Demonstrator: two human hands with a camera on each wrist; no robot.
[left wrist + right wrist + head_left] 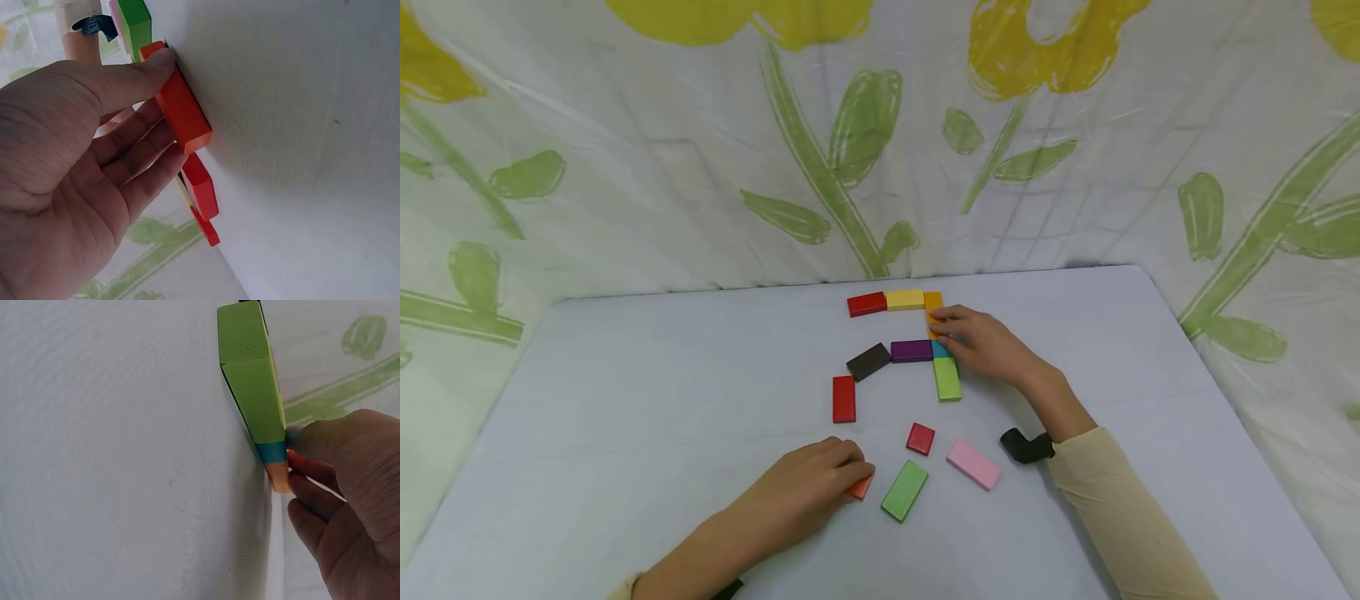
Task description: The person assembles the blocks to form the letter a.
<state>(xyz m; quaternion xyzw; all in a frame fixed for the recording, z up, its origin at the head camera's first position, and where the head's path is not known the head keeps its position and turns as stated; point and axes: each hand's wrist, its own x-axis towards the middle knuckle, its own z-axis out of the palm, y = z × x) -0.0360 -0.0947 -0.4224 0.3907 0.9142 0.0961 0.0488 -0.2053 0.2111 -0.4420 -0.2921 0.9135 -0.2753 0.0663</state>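
My left hand (808, 492) pinches an orange-red block (187, 119) close over the table, thumb on one face and fingers along the other. Farther off, my right hand (988, 346) has its fingertips across an orange block (932, 300), with the thumb near a small blue block (940, 349). This blue block stands between the orange one and a lime green block (947, 380), the three in a line. A purple block (912, 351) extends left from the blue one to a tilted dark block (868, 362). Fingers hide part of the orange block.
A red block (844, 399) stands below the dark one. Yellow (905, 300) and red (867, 304) blocks run left from the orange block's far end. Between the arms lie a small red block (921, 439), a green block (905, 491) and a pink block (973, 464).
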